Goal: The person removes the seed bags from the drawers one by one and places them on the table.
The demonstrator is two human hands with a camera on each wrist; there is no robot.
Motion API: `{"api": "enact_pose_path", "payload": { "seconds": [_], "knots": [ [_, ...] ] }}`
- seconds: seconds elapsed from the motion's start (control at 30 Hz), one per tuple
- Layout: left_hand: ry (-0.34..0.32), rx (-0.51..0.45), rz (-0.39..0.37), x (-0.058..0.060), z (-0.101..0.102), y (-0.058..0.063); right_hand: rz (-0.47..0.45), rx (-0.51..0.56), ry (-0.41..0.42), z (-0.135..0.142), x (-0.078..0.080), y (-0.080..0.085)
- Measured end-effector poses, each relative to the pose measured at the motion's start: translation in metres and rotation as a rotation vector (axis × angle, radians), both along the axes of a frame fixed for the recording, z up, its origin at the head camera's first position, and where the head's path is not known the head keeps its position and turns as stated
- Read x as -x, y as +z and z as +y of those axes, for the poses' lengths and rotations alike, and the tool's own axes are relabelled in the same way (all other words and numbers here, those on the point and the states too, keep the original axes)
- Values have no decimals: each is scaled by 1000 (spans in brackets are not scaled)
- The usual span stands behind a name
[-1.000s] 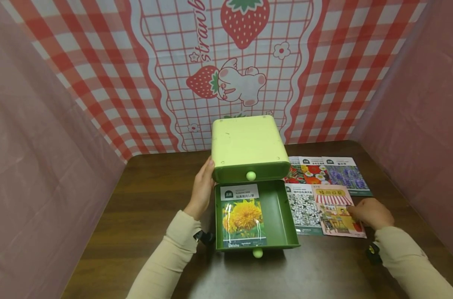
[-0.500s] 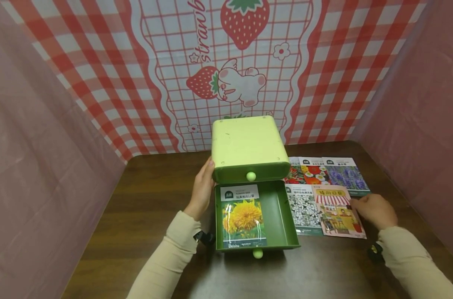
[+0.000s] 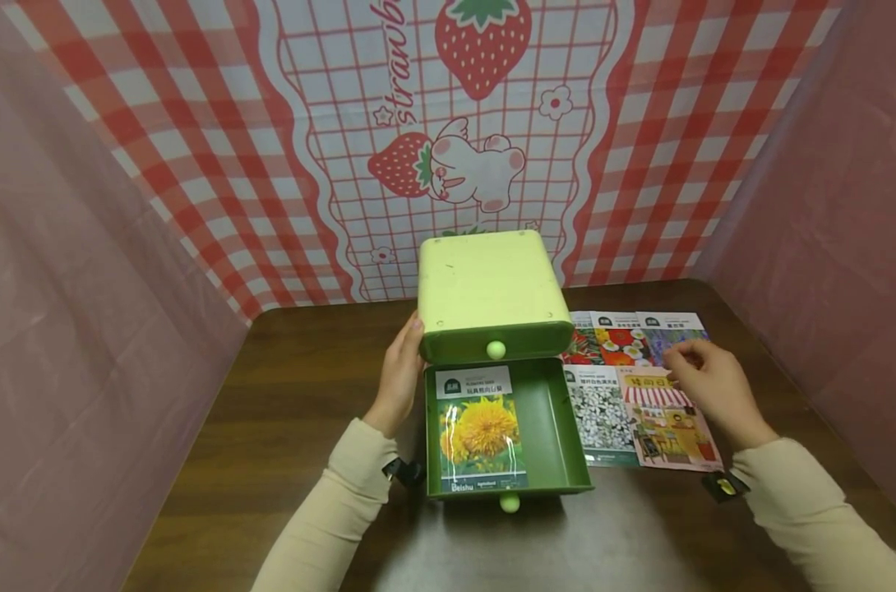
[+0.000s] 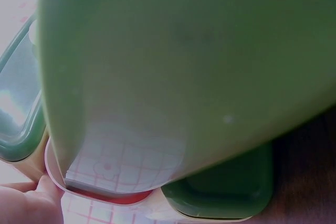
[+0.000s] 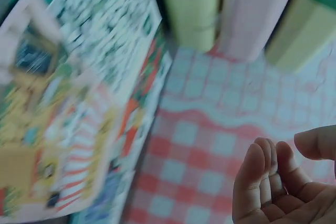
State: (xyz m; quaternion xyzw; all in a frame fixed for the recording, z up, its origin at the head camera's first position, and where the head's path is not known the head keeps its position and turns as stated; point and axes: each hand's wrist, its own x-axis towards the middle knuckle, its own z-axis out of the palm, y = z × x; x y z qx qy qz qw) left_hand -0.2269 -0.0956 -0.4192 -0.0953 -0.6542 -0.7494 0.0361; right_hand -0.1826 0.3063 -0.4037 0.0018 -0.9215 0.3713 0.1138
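Note:
A pale yellow-green drawer cabinet [image 3: 492,279] stands at the table's middle with a green drawer [image 3: 551,436] pulled out below its top drawer. Inside that drawer, on the left, lies a seed packet [image 3: 485,432] with yellow sunflowers. My left hand [image 3: 396,374] touches the cabinet's left side, fingers extended along it. My right hand [image 3: 718,390] is raised over the packets at the right, fingers loosely bent, holding nothing. Under it lies a pink illustrated seed packet [image 3: 670,436]. Behind is a lavender packet [image 3: 658,345], partly hidden by the hand.
Left of the pink packet lies a white-flower packet [image 3: 603,411]. A red-and-white flower packet [image 3: 621,341] and another red one [image 3: 581,349] lie in the back row, beside the cabinet. A checked strawberry cloth [image 3: 233,164] hangs behind the brown table [image 3: 300,395].
My right hand has come off the pink packet's right edge and moved up and left, over the lavender packet's lower part. The left hand and the drawer have stayed put.

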Motion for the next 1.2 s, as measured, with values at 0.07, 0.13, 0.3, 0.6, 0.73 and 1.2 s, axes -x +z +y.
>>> {"api": "enact_pose_path", "payload": {
  "seconds": [0.07, 0.13, 0.3, 0.6, 0.73, 1.2],
  "knots": [
    [-1, 2, 2, 0, 0, 0, 29, -21, 32, -13, -3, 7],
    [1, 2, 1, 0, 0, 0, 51, -57, 63, -26, -8, 12],
    [-1, -8, 4, 0, 0, -1, 107, -119, 149, -62, -16, 23],
    [1, -12, 7, 0, 0, 0, 160, -208, 411, -112, -21, 25],
    [-4, -11, 9, 0, 0, 0, 128, -265, 488, -128, -19, 21],
    [-5, -20, 1, 1, -1, 0, -80, -484, 509, -161, -10, 5]
  ]
}}
